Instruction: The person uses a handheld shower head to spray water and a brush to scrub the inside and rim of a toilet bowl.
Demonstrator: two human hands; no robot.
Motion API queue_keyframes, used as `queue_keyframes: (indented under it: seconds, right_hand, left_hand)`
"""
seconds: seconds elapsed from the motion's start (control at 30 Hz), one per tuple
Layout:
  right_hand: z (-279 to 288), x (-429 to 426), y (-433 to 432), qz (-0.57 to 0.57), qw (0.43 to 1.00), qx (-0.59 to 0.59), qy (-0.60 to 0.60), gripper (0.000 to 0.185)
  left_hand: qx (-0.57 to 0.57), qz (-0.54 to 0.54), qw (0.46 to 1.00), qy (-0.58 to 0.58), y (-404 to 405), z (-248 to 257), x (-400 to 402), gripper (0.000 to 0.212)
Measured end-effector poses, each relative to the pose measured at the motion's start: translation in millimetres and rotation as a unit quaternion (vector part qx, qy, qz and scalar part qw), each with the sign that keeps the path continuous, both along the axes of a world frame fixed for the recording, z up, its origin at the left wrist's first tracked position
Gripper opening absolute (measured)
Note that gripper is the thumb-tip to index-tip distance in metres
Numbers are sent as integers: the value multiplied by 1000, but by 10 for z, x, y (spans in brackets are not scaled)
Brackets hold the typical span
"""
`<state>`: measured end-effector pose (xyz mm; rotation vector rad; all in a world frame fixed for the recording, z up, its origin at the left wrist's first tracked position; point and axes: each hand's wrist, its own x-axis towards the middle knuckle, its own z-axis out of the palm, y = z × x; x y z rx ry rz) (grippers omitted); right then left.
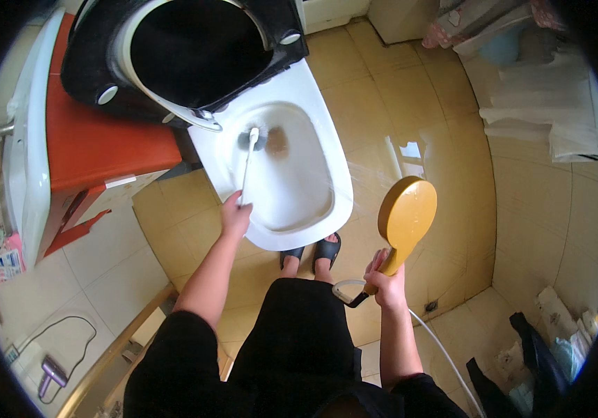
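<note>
My left hand (236, 215) grips the white handle of a toilet brush (248, 168). Its dark-bristled head rests inside the white toilet bowl (299, 190), beside a brownish patch at the outlet. To the right of the toilet, my right hand (389, 282) is closed around the handle of a yellow handheld shower head (409, 211). Thin jets of water run from the shower head towards the bowl's right rim. A white hose (442, 345) trails down behind my right forearm. The black toilet seat and lid (90, 68) stand raised at the back.
On the left is a red vanity cabinet (106, 125) under a white washbasin (35, 172). A purple hair dryer (51, 373) hangs by the lower-left wall. Wet yellowish tiles make up the floor (445, 251), with a drain (431, 306) at lower right. Fabric (528, 94) hangs at the upper right.
</note>
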<state>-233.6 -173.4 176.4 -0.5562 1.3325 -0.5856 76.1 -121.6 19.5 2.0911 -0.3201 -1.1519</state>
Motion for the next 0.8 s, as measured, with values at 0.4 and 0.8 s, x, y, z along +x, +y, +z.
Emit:
queue_keyframes:
  seconds: [0.4, 0.8]
  right_hand:
    - [16, 25, -17, 18, 1000, 2, -8, 28]
    - [7, 28, 23, 22, 1000, 12, -3, 28]
  left_hand:
    - [22, 5, 999, -22, 14, -107, -30, 42]
    - [54, 38, 997, -38, -255, -294, -78, 41]
